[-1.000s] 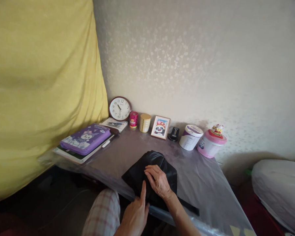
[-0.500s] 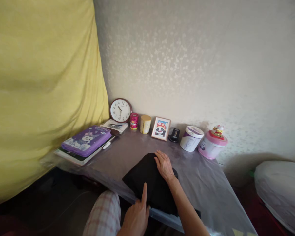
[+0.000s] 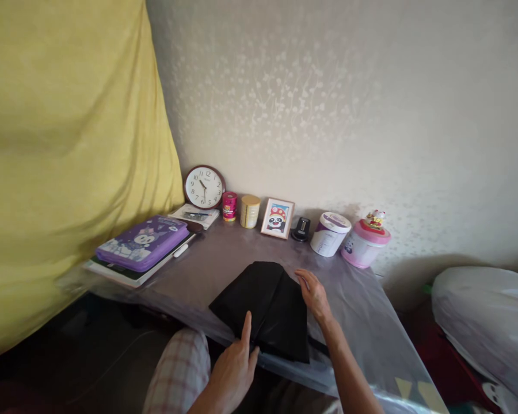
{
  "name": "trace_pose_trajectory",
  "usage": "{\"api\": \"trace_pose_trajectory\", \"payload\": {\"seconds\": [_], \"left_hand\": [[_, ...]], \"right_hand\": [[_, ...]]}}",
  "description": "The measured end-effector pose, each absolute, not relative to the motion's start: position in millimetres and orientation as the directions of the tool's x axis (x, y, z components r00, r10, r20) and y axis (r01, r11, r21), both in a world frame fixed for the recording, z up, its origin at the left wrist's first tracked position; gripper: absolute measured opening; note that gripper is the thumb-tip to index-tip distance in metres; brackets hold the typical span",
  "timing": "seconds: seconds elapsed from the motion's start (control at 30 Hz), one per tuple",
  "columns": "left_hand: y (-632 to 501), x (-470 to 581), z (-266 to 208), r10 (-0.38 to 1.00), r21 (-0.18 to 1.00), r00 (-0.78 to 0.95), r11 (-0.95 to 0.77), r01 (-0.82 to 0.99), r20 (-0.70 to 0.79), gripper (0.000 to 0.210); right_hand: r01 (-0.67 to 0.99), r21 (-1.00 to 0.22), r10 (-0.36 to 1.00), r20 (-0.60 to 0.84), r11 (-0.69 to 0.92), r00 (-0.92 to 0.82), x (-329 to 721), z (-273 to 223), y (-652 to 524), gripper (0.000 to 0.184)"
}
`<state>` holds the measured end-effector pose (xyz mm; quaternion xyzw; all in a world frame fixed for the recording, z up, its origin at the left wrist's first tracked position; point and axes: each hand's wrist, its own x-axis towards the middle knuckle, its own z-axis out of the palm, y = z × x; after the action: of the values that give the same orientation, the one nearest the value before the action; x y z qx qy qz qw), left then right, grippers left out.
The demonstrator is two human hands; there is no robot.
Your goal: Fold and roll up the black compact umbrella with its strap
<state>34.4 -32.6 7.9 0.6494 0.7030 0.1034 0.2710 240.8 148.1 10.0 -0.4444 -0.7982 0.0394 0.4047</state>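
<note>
A black folding umbrella [image 3: 259, 305] lies on the table, its loose canopy spread in flat, fan-like folds. At its near end, by the table's front edge, my left hand [image 3: 235, 365] is closed around the umbrella, the index finger stretched out along the cloth. The part inside that hand is hidden. My right hand [image 3: 314, 293] is open at the canopy's right edge, fingers extended and slightly bent, the tips close to the cloth; whether they touch it I cannot tell. Below the right forearm, a black strap [image 3: 318, 346] sticks out.
Along the wall stand a clock [image 3: 205, 187], a pink can [image 3: 229, 207], a yellow-lidded can [image 3: 250, 211], a panda picture [image 3: 278, 218], a black device [image 3: 301, 229], a white tub [image 3: 330, 234] and a pink tub [image 3: 365, 244]. A purple case [image 3: 142, 242] lies left on books.
My right hand has slid right, off the top of the canopy to its edge, uncovering a fold. My left hand keeps its hold. The view has shifted slightly.
</note>
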Motion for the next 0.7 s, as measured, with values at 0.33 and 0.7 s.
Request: {"api": "trace_pose_trajectory", "payload": {"seconds": [0.33, 0.7], "left_hand": [[-32, 29, 12, 0.962, 0.6, -0.006, 0.176, 0.78, -0.273, 0.062], [-32, 29, 10, 0.972, 0.634, 0.01, 0.146, 0.76, -0.235, 0.062]], "right_hand": [[0.713, -0.459, 0.809, 0.526, 0.529, -0.261, 284, -11, 88, 0.029], [0.637, -0.357, 0.717, 0.491, 0.683, -0.494, 265, -3, 60, 0.048]]}}
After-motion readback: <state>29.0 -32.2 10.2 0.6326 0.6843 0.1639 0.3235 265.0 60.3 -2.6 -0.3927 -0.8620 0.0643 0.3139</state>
